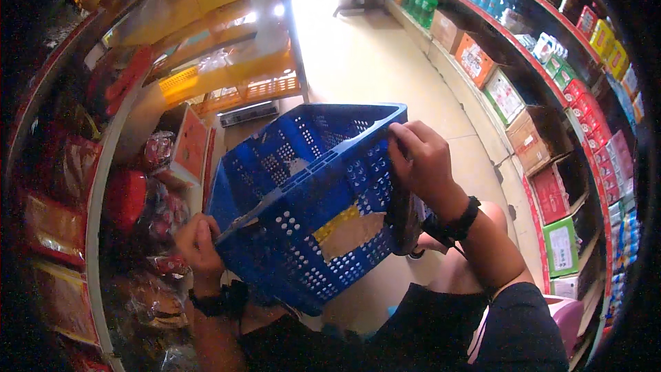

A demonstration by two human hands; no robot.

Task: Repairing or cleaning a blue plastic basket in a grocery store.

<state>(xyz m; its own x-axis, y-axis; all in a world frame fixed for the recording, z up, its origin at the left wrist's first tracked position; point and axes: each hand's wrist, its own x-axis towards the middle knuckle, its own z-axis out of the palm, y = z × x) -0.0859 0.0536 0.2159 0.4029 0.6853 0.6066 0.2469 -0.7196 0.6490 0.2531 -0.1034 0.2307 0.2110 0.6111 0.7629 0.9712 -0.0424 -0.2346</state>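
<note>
I hold a big blue plastic basket in front of me, between the left shelf and the right shelf. It is tipped, with its open top facing up and away from me. My right grip is closed on the rim near the right corner. My left grip seems to be clamped on the left corner, but it is blurry there.

If one side slips, the basket could swing down, because I only have it by its edge. Its left end is near the left shelf, so a turn that way could bump the shiny wrapped packs.

The basket's near wall hides part of the inside. I can't see what its bottom rests on, if anything. A dark thing below my right grip is too shadowy to name, and black edges cut off both shelves.
</note>
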